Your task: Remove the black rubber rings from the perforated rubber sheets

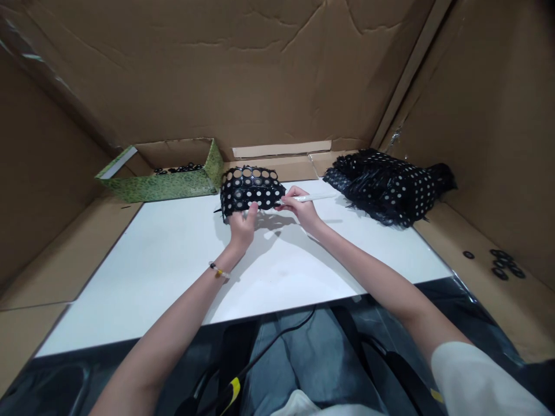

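A black sheet with rows of round holes point(251, 192) is held up, curved, above the white tabletop. My left hand point(241, 230) grips its lower edge, thumb in front and the other fingers hidden behind it. From the right, my right hand point(303, 209) pinches a slim white pen-like tool point(319, 197). The tool points left, its tip close to the sheet's right edge; I cannot tell whether they touch. Some of the upper holes in the sheet show ring-like rims, while lower ones look like plain pale dots.
A green patterned box point(173, 188) with small black rings point(186, 168) stands at the back left. A heap of similar black perforated sheets point(390, 188) lies at the right. Several loose black rings point(503, 263) rest on the cardboard. A cardboard wall point(260, 75) encloses the white tabletop point(173, 266).
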Demonstrator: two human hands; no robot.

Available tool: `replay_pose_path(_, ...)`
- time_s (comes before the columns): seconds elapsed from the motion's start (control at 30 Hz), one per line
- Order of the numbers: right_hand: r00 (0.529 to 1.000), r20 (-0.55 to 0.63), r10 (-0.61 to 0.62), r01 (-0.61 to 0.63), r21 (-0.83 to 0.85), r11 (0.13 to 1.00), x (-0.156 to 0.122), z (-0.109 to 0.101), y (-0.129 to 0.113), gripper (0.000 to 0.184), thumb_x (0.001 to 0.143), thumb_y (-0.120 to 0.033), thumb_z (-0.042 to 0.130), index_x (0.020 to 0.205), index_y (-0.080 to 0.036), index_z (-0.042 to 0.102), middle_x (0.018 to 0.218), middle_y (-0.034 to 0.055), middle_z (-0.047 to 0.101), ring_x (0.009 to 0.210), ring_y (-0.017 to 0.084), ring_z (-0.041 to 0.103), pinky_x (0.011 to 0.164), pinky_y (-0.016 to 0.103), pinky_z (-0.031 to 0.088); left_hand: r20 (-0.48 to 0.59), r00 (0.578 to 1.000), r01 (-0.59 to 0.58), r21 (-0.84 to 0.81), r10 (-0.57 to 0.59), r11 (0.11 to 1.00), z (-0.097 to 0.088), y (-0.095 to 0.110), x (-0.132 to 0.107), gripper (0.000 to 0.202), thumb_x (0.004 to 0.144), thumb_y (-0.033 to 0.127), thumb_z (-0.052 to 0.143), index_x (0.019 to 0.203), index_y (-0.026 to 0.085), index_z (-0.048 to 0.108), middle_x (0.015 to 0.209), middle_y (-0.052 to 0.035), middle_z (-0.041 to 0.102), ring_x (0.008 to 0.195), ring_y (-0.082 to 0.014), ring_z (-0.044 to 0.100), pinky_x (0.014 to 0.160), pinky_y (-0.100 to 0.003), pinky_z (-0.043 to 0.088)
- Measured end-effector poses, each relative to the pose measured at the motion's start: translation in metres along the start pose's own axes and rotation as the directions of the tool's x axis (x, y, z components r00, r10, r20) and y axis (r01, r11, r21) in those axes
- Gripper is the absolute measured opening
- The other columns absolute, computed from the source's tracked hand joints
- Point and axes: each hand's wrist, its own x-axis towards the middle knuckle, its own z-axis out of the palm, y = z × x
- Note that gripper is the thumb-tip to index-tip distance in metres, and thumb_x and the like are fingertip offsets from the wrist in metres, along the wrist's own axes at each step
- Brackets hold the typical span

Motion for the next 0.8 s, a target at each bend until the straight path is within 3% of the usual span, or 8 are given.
replay_pose_path(0.1,1.0,0.005,0.012,-0.012,0.048,0.999,0.002,-0.002,-0.004,0.035,0.064,-0.039,0.077,0.065,-0.022,0.047,0.061,-0.0057,0.056,0.06,0.014,0.063,0.069,0.033,0.057,-0.04,0.999,-0.025,-0.043,0.023,0.999,-0.001,-0.001,0.002,0.028,0.074,0.039,0.078,0.092,0.023,0.065,0.105,-0.0062,0.068,0.13,-0.0282,0.05,0.103,-0.034,0.044)
replay_pose_path(0.2,0.999,0.007,0.041,-0.041,0.058,0.997,0.002,-0.001,-0.005,0.037,0.061,-0.041,0.079,0.064,-0.022,0.047,0.06,-0.0064,0.056,0.06,0.014,0.064,0.069,0.033,0.057,-0.093,0.995,-0.038,-0.075,0.031,0.996,0.003,-0.003,0.003,0.03,0.074,0.04,0.078,0.095,0.023,0.065,0.106,-0.0064,0.068,0.125,-0.0258,0.054,0.106,-0.035,0.043)
replay_pose_path(0.4,0.995,-0.022,0.097,-0.096,0.072,0.993,0.0,0.0,0.0,0.038,0.064,-0.043,0.078,0.068,-0.022,0.046,0.065,-0.0064,0.059,0.065,0.013,0.066,0.069,0.029,0.055,-0.073,0.992,0.091,-0.174,-0.105,0.981,0.01,-0.01,0.006,0.033,0.068,0.038,0.082,0.091,0.02,0.067,0.1,-0.008,0.071,0.106,-0.0246,0.065,0.091,-0.035,0.054)
replay_pose_path(0.53,0.988,0.035,0.152,-0.155,0.154,0.976,-0.001,0.001,0.003,0.041,0.064,-0.046,0.078,0.072,-0.022,0.046,0.074,-0.006,0.063,0.073,0.015,0.069,0.072,0.031,0.056,-0.073,0.988,0.113,-0.239,-0.134,0.965,0.011,-0.012,0.009,0.036,0.065,0.035,0.084,0.093,0.021,0.067,0.101,-0.0072,0.072,0.096,-0.022,0.068,0.084,-0.033,0.057)
replay_pose_path(0.8,1.0,0.004,0.008,-0.008,-0.072,0.997,-0.001,0.003,0.017,0.035,0.07,-0.049,0.076,0.075,-0.021,0.055,0.075,-0.0042,0.06,0.07,0.012,0.061,0.072,0.028,0.055,0.001,0.989,0.142,-0.214,-0.145,0.967,0.015,-0.006,0.002,0.039,0.058,0.025,0.088,0.092,0.019,0.069,0.099,-0.0077,0.074,0.102,-0.0248,0.068,0.09,-0.036,0.055)
